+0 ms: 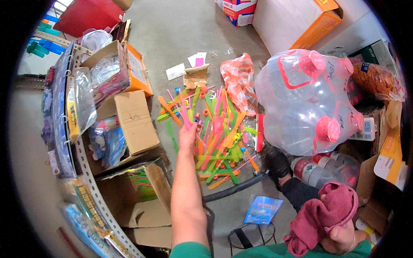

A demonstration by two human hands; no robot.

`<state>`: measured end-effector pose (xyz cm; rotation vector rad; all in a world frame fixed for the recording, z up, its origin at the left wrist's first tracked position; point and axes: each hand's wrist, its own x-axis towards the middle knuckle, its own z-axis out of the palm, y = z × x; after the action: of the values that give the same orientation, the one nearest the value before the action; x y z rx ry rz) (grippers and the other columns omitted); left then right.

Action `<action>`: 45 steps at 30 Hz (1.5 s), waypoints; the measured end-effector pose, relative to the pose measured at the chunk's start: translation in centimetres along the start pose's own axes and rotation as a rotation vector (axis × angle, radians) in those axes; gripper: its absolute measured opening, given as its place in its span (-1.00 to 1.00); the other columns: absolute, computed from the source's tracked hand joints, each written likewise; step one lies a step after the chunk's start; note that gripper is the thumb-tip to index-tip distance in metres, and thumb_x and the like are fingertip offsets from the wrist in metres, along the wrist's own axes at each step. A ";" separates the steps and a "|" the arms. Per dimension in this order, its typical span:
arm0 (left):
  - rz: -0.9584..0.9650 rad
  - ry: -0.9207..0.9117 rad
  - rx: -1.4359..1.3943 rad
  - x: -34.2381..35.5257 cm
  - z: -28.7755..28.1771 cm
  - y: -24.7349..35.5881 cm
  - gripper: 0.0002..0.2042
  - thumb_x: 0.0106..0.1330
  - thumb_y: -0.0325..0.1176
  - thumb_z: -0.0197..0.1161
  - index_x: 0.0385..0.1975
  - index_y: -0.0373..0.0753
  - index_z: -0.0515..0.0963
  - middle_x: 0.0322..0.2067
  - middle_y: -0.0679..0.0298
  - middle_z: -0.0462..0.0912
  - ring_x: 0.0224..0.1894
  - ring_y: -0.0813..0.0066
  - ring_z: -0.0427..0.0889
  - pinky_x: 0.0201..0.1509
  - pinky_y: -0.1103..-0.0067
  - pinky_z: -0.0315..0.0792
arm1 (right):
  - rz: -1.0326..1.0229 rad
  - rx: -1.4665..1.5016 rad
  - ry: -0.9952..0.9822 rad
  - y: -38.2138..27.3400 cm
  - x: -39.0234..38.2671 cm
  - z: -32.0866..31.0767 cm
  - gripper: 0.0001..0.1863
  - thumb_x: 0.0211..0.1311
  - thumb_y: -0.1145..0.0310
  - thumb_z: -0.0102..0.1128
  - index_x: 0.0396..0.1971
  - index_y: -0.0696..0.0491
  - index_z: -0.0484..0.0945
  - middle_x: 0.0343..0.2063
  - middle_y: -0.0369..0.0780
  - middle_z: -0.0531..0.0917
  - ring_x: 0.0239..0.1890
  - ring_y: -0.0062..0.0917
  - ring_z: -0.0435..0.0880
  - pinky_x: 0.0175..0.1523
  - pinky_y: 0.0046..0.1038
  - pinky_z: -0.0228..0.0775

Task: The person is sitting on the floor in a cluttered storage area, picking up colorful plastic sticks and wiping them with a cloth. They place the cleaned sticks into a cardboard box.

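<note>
Floor [185, 30]: it was grey, and the pile [219, 133] of bright plastic sticks lay on it, ahead of the person.
Shelf [79, 148]: it stood along the left side, loaded with goods.
Bottles [284, 114]: this clear pack with pink caps stood right of the pile and closed that side.
Pile: it spread rightward from the left hand [188, 135]; its sticks crossed in many directions, but many in the middle pointed away from the person, leaning right.
Open box [150, 215]: it stood just left of the left forearm [187, 193], with green sticks [142, 185] inside.
Small box [137, 122]: it was left of the left hand, a little apart.
Hose [236, 189]: black, it curved across the near side of the pile.
Orange bag [238, 81]: it lay crumpled at the pile's far right.
Cloth [316, 215]: dark red, it was bunched in the right hand [342, 238].
Shoe [277, 163]: it stood between right hand and pile, in the way there.
Left hand: the nearer one, it grasped pink sticks [184, 109] at the pile's left edge.
Right hand: well apart from the pile, it clasped the cloth.
Pink sticks: their long axis pointed away from the person, slightly left; how many were grasped, I could not tell.
</note>
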<state>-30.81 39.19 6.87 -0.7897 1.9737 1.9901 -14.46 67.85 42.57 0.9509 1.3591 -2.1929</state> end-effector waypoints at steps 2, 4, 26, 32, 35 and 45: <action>-0.024 -0.055 -0.128 -0.9 -0.7 1.4 -0.91 0.17 -0.42 0.04 -0.43 -0.29 0.46 -0.52 0.28 0.56 -0.48 0.57 0.50 -0.46 0.69 0.31 | 0.043 0.071 -0.017 0.4 -0.3 -0.3 -0.17 -0.27 0.29 0.34 0.07 0.11 0.10 -0.03 -0.16 0.35 0.00 -0.33 0.36 0.09 -0.25 0.19; -0.038 -0.109 -0.203 -1.3 -2.9 2.0 -0.78 0.16 -0.32 0.13 -0.28 -0.30 0.40 -0.62 0.35 0.49 -0.52 0.57 0.47 -0.42 0.64 0.39 | 0.054 0.038 -0.108 1.1 -0.3 -1.1 -0.20 -0.24 0.30 0.31 0.06 0.12 0.10 -0.02 -0.16 0.34 0.02 -0.34 0.34 0.10 -0.25 0.17; 0.300 -0.347 -0.328 -36.8 2.3 23.8 -0.86 0.19 -0.38 0.07 -0.33 -0.29 0.44 -0.65 0.40 0.41 -0.65 0.71 0.36 -0.62 0.72 0.27 | -0.436 0.177 -0.477 1.7 -0.7 3.1 -0.65 0.19 0.25 -0.06 -0.07 0.08 0.29 -0.21 -0.29 0.47 -0.20 -0.56 0.46 -0.05 -0.45 0.33; 0.259 -0.526 0.205 -38.2 2.0 21.4 -0.85 0.18 -0.31 0.11 -0.37 -0.25 0.47 -0.68 0.49 0.34 -0.64 0.76 0.30 -0.63 0.74 0.20 | -1.057 -0.102 -0.509 -4.9 -4.0 3.2 -0.63 0.14 0.39 -0.06 -0.04 0.18 0.30 -0.11 -0.24 0.43 -0.03 -0.50 0.38 0.06 -0.46 0.17; 0.140 -0.584 0.181 -37.5 2.1 20.8 -0.87 0.16 -0.30 0.12 -0.43 -0.23 0.47 -0.72 0.49 0.32 -0.70 0.75 0.28 -0.68 0.74 0.16 | -1.050 -0.766 -0.626 -4.8 -3.7 3.0 -0.66 0.12 0.39 -0.03 -0.09 0.18 0.34 -0.17 -0.25 0.47 -0.09 -0.49 0.41 0.03 -0.46 0.20; 0.150 -0.566 -0.438 -33.2 1.8 20.3 -0.80 0.19 -0.32 0.06 -0.23 -0.25 0.41 -0.57 0.37 0.46 -0.60 0.65 0.43 -0.60 0.71 0.32 | -0.937 -0.488 -0.547 -2.2 -0.8 3.2 -0.54 0.03 0.29 0.09 -0.07 0.19 0.33 -0.04 -0.18 0.38 0.03 -0.48 0.32 0.10 -0.44 0.14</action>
<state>-14.20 46.51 41.39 -0.1088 1.3278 2.4263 -16.37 65.96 45.46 -0.5569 2.1133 -2.2039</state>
